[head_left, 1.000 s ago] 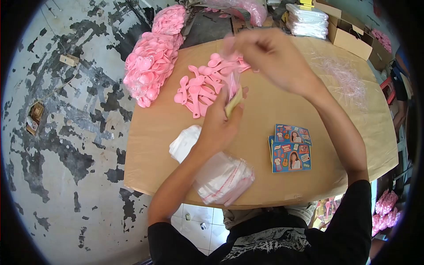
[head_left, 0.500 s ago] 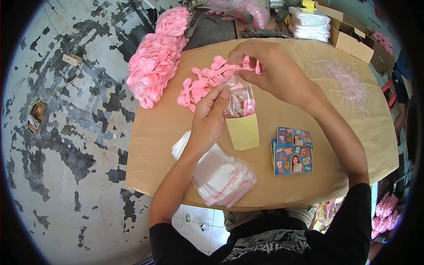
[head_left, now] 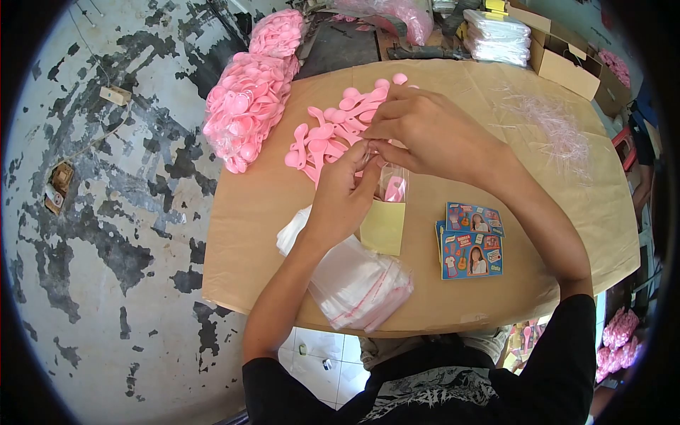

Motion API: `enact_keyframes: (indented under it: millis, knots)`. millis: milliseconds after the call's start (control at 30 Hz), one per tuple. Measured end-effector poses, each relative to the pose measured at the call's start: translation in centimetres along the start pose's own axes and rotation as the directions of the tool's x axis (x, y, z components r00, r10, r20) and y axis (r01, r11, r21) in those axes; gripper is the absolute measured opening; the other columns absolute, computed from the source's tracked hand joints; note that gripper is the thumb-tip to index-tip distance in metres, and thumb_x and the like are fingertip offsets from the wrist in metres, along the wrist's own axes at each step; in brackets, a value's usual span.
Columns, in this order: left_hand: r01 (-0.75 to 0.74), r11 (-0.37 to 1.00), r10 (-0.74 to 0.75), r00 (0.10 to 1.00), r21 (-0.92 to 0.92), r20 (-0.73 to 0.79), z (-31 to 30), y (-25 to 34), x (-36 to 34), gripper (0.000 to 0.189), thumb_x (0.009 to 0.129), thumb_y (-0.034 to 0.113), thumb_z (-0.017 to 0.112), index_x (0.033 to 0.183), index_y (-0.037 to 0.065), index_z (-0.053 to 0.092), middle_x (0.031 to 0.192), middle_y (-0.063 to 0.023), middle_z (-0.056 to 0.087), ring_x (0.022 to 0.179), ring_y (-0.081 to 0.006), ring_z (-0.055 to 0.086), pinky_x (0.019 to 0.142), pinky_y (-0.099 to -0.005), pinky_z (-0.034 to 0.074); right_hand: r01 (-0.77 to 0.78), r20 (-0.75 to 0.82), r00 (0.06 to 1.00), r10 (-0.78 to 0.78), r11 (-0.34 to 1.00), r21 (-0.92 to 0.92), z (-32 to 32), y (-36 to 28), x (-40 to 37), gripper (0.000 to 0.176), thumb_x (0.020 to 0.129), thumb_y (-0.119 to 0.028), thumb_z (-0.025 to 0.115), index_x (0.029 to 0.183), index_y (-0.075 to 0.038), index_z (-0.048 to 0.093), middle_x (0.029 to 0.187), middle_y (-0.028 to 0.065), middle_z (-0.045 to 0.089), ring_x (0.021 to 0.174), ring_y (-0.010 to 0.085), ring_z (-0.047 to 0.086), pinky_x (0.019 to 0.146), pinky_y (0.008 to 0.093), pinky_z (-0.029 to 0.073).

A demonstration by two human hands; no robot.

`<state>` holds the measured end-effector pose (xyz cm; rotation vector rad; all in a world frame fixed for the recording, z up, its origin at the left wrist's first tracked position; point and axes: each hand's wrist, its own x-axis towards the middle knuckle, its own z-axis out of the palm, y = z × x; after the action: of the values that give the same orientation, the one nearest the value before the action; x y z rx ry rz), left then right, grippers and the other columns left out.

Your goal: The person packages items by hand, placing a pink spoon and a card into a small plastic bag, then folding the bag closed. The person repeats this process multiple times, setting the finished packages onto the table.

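My left hand (head_left: 345, 195) is closed on the upper left of a clear plastic bag (head_left: 395, 173). Fingers of my right hand (head_left: 421, 131) pinch together at the top edge of the same bag, touching my left fingertips. Inside the bag sit a pale yellow card (head_left: 382, 228) and a pink plastic piece (head_left: 395, 188), partly hidden. Just beyond my hands spreads a loose pile of pink spoon-like plastic pieces (head_left: 322, 134). A stack of clear plastic bags (head_left: 354, 280) lies beneath my left forearm. Blue printed cards (head_left: 472, 248) rest to the right, below my right forearm.
Brown paper covers the table (head_left: 567, 241). Bulging bags of pink pieces (head_left: 244, 106) stand along its far left edge. Thin plastic strips (head_left: 549, 127) lie at the far right, near a cardboard box (head_left: 567, 67) and stacked clear packets (head_left: 496, 39).
My right hand has come down and left, its fingers closing at the bag's top beside my left hand. The bag with the yellow card has shifted slightly toward me.
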<state>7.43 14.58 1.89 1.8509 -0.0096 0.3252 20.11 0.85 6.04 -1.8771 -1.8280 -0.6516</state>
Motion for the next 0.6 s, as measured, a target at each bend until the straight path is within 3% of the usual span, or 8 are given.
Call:
enact_keyframes:
  millis: [167, 233, 333, 433, 467, 567, 600]
  knots:
    - [0.033, 0.998, -0.035, 0.998, 0.049, 0.047, 0.0, -0.1, 0.1, 0.029, 0.098, 0.005, 0.042, 0.126, -0.001, 0.051, 0.104, -0.0038, 0.065, 0.076, -0.0027, 0.055, 0.066, -0.0225, 0.051, -0.050, 0.075, 0.996, 0.051, 0.999, -0.012, -0.2, 0.3, -0.1, 0.012, 0.076, -0.021, 0.069, 0.079, -0.010, 0.071, 0.080, 0.0094, 0.064, 0.090, 0.0277, 0.060, 0.080, 0.0435, 0.047]
    - [0.014, 0.999, -0.016, 0.998, 0.041, 0.054, 0.3, 0.2, 0.1, 0.030, 0.098, 0.003, 0.042, 0.126, -0.001, 0.051, 0.106, -0.0039, 0.065, 0.077, -0.0027, 0.055, 0.066, -0.0223, 0.051, -0.071, 0.097, 0.993, 0.069, 0.997, 0.010, -1.0, 0.0, 0.1, 0.013, 0.074, -0.017, 0.070, 0.078, -0.005, 0.068, 0.077, 0.0093, 0.065, 0.083, 0.0274, 0.060, 0.076, 0.0404, 0.049]
    - [0.006, 0.971, -0.026, 0.997, 0.239, 0.079, 0.2, 0.0, 0.0, 0.031, 0.098, 0.002, 0.041, 0.127, 0.000, 0.051, 0.108, -0.0048, 0.065, 0.079, -0.0031, 0.056, 0.067, -0.0221, 0.051, -0.150, 0.102, 0.984, 0.145, 0.988, 0.047, -0.6, -0.1, 0.1, 0.014, 0.072, -0.014, 0.070, 0.075, -0.002, 0.063, 0.073, 0.0104, 0.064, 0.074, 0.0283, 0.060, 0.070, 0.0394, 0.049]
    - [-0.075, 0.997, 0.074, 0.997, -0.011, -0.017, 1.1, -1.7, 0.2, 0.022, 0.096, 0.005, 0.048, 0.116, -0.002, 0.054, 0.086, -0.0052, 0.063, 0.068, -0.0070, 0.054, 0.059, -0.0239, 0.047, -0.245, 0.097, 0.966, 0.238, 0.967, 0.067, -0.2, -0.1, 0.3, 0.015, 0.073, -0.013, 0.069, 0.076, -0.002, 0.061, 0.070, 0.0113, 0.062, 0.068, 0.0265, 0.059, 0.067, 0.0375, 0.048]
    - [-0.090, 0.994, 0.090, 0.996, 0.057, 0.007, 0.7, -1.9, 0.4, 0.025, 0.098, 0.006, 0.046, 0.121, -0.002, 0.053, 0.094, -0.0076, 0.065, 0.074, -0.0088, 0.060, 0.061, -0.0242, 0.050, -0.272, 0.097, 0.960, 0.264, 0.960, 0.073, -0.2, 0.0, 0.2, 0.014, 0.073, -0.013, 0.069, 0.077, -0.002, 0.060, 0.069, 0.0115, 0.061, 0.067, 0.0253, 0.059, 0.065, 0.0365, 0.048]
    - [-0.042, 0.990, 0.034, 0.997, -0.136, -0.067, 1.1, 0.1, 0.3, 0.027, 0.100, 0.010, 0.045, 0.123, -0.001, 0.052, 0.106, -0.0107, 0.066, 0.080, -0.0122, 0.064, 0.063, -0.0249, 0.052, -0.325, -0.105, 0.926, 0.364, 0.905, 0.274, -0.6, 1.7, 0.2, 0.014, 0.075, -0.011, 0.067, 0.078, -0.001, 0.057, 0.064, 0.0070, 0.056, 0.065, 0.0173, 0.057, 0.063, 0.0312, 0.046]
    - [-0.055, 0.971, 0.045, 0.998, -0.231, -0.051, 1.1, -0.2, 0.2, 0.031, 0.102, 0.016, 0.042, 0.127, -0.001, 0.049, 0.115, -0.0128, 0.064, 0.088, -0.0155, 0.066, 0.067, -0.0257, 0.055, -0.298, -0.074, 0.934, 0.349, 0.879, 0.373, -1.9, 2.3, 0.2, 0.013, 0.078, -0.012, 0.063, 0.078, -0.001, 0.056, 0.066, 0.0056, 0.057, 0.064, 0.0156, 0.056, 0.062, 0.0295, 0.045]
